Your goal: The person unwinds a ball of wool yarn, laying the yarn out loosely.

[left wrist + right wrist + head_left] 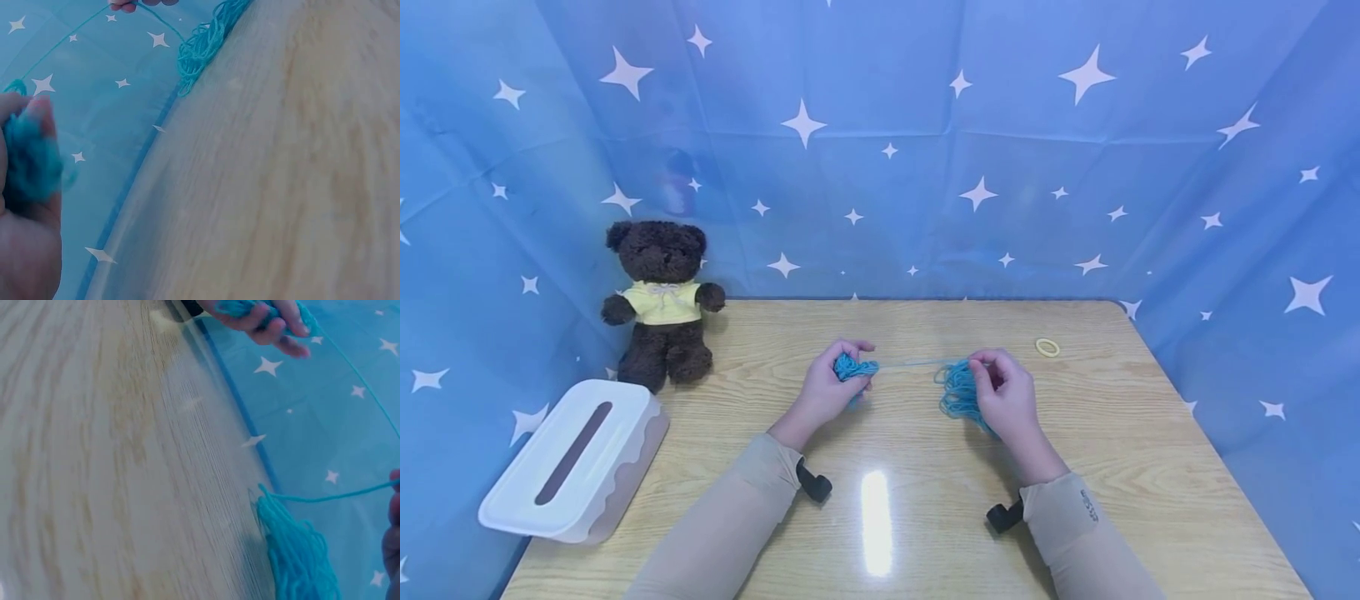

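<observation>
A small wad of turquoise yarn (854, 367) sits in my left hand (827, 385), gripped between thumb and fingers. From it a single strand (913, 362) runs taut across to my right hand (1009, 396), which pinches it between thumb and fingertips. Below and beside the right hand lies a looser bundle of the same yarn (961, 392) on the table; its loops show in the left wrist view (206, 47) and in the right wrist view (294, 547). At the edge of the right wrist view, only part of the right fingers (394, 544) shows.
On the wooden table (925, 467), a pale yellow ring (1047, 347) lies beyond the right hand. To the left are a white-lidded box (576, 458) with a slot and a dark brown teddy bear (662, 308) in a yellow top. A blue starred curtain (880, 167) surrounds the table.
</observation>
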Available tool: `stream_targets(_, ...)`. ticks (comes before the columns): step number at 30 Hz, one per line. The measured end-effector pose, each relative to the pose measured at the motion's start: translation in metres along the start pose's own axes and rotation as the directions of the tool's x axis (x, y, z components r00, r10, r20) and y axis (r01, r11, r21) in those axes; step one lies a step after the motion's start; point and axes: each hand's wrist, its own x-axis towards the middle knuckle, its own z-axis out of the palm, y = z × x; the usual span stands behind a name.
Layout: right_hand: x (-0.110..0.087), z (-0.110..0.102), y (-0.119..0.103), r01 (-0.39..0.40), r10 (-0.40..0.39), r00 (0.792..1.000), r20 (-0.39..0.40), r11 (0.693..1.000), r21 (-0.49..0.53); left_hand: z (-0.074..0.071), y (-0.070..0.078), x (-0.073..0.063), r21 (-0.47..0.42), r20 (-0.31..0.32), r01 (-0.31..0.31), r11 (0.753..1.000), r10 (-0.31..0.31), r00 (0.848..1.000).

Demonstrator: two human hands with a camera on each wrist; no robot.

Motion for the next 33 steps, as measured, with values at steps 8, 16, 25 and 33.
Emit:
stream_targets(8, 0.000, -0.001, 0.002, 0.025, -0.024, 0.999, -0.034, 0.999, 0.023, -0.003, 0.002, 0.000, 0.042, 0.019, -0.010, 0.999, 0.009, 1.000)
stream_targets(16, 0.000, -0.001, 0.003, 0.026, -0.025, 0.998, -0.055, 1.000, 0.017, -0.004, 0.005, -0.001, -0.068, 0.120, -0.028, 0.997, 0.036, 0.992)
stream_targets(25, 0.002, -0.002, -0.001, -0.059, 0.061, 0.988, -0.143, 0.998, 0.018, -0.003, 0.002, 0.000, -0.101, 0.081, -0.060, 0.993, 0.069, 0.994)
stream_targets(33, -0.003, -0.026, 0.010, -0.140, 0.141, 0.988, -0.063, 0.990, 0.010, -0.003, 0.000, -0.001, -0.069, -0.016, -0.056, 0.996, 0.055, 0.998)
